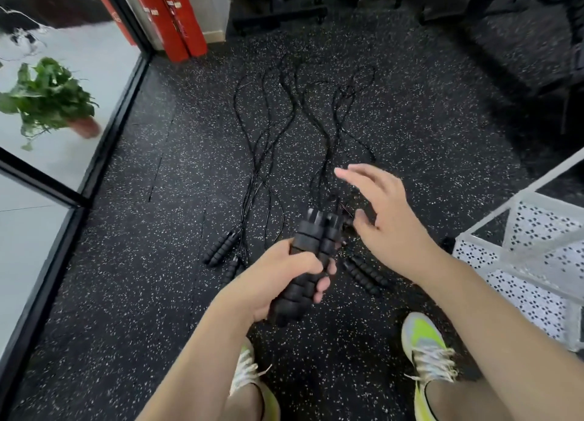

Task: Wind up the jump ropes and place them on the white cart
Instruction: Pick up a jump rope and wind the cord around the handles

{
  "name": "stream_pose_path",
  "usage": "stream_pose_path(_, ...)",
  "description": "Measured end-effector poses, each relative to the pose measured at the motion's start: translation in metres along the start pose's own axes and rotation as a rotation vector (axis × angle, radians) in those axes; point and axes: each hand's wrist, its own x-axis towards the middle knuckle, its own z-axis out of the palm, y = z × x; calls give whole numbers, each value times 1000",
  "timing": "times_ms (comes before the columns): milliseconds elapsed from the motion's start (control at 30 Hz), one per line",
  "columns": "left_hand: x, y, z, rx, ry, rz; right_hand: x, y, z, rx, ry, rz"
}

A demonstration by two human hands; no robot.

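Two black handles (311, 256) sit gripped in your left hand (284, 275), cords trailing to the floor; your right hand (384, 221) hovers spread, holding nothing, near the white cart (518, 262).

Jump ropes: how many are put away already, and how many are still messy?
None look put away: the white cart shows no rope in the part in view. The left hand grips one pair of handles, its cord unwound on the floor, while the right hand is spread open beside it. Two more ropes wait: handles at left and right, cords loose.
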Motion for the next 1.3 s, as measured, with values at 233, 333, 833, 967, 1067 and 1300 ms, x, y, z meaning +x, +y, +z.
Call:
stream_pose_path(233,2,8,7,785,233,-64,-5,16,0,-217,-199,-43)
stream_pose_path(333,5,7,13,1134,346,9,-7,5,-5,-174,-256,100)
stream_pose_path(833,11,15,3,-135,567,252,-25,-37,31,146,139,-45)
stream_pose_path(967,9,19,6,-362,509,374,-35,-49,47,222,139,-161)
stream_pose_path(1067,10,24,0,-608,454,449,-43,-49,56,207,60,-197)
stream_pose_path(1300,9,29,-2,-823,370,484,-51,-59,54,319,2,-29)
